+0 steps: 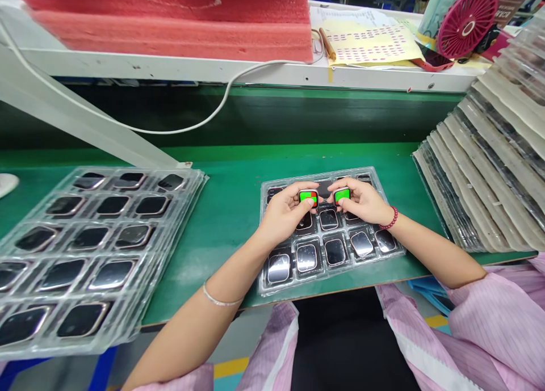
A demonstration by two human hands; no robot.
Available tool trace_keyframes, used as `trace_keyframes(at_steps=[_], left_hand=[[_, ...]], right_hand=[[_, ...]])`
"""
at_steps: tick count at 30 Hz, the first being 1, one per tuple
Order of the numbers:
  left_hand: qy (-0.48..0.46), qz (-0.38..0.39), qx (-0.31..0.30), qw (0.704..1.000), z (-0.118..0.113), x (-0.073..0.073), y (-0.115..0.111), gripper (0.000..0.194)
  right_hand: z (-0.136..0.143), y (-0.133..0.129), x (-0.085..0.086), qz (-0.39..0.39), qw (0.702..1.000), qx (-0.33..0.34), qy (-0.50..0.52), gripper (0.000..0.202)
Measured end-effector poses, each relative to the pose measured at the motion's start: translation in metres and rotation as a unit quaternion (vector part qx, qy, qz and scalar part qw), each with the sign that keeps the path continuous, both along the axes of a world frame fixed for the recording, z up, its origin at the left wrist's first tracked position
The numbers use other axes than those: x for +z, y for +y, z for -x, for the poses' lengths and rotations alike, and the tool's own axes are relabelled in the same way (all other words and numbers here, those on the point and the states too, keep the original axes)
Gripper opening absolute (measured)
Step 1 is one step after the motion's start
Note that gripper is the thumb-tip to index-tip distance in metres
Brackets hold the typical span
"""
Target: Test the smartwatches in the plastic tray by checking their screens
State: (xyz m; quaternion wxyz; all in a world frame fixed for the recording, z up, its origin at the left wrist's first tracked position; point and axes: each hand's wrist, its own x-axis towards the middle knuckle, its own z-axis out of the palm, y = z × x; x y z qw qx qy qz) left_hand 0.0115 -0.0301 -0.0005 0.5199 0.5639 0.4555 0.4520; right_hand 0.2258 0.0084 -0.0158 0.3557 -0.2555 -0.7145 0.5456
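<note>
Two lit watches, one gripped in each hand, above the tray near the worktop's front edge.
The left hand (283,212) pinches the red-and-green watch (308,197) between thumb and fingers; the right hand (364,201) grips the green-lit watch (342,196) the same way, the two screens side by side, apart. Both are over the far part of the clear tray (272,287), whose dark-faced watches (334,251) sit in compartments nearer the body. A strip of green worktop (217,226) separates this tray from the left tray stack (128,328); a narrower one lies before the right stack (472,169). More green runs behind the tray, below the white shelf edge (272,73).
</note>
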Motion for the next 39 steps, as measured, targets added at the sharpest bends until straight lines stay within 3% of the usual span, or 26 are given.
trace_keyframes(at_steps=[16, 27, 39], left_hand=[[0.007, -0.019, 0.014, 1.0, 0.0018, -0.0007, -0.0004, 0.024], [0.002, -0.016, -0.003, 1.0, -0.001, -0.0053, 0.0014, 0.031], [0.002, -0.001, -0.002, 1.0, -0.0005, -0.0068, 0.0018, 0.04]], right_hand=[[-0.0023, -0.0003, 0.0014, 0.019, 1.0, 0.001, 0.0, 0.027], [-0.0003, -0.0011, 0.0014, -0.04, 0.999, -0.013, -0.028, 0.036], [-0.0007, 0.0023, -0.0056, -0.009, 1.0, -0.001, -0.013, 0.048]])
